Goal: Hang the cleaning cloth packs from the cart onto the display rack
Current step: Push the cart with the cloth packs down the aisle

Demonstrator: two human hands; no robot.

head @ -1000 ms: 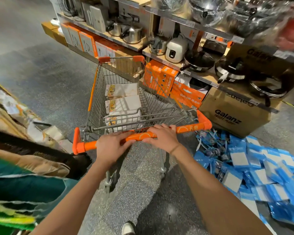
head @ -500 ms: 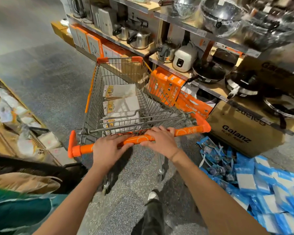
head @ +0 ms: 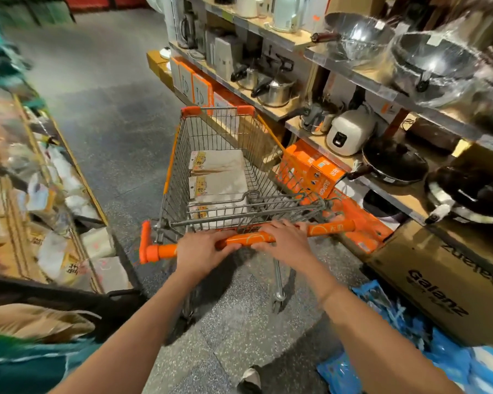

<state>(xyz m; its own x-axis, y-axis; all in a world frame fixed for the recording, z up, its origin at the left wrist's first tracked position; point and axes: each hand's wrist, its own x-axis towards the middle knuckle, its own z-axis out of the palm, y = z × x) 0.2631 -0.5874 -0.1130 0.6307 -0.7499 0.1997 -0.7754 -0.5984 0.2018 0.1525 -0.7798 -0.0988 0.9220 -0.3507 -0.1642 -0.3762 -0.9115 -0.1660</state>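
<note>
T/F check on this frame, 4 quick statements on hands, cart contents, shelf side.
1. Both hands grip the cart handle. True: left hand and right hand curl round it.
2. The cart is empty. False: pale flat cleaning cloth packs lie in its basket.
3. The cookware shelves stand to the person's right. True.
4. The right hand holds a pack. False: it holds only the handle.
</note>
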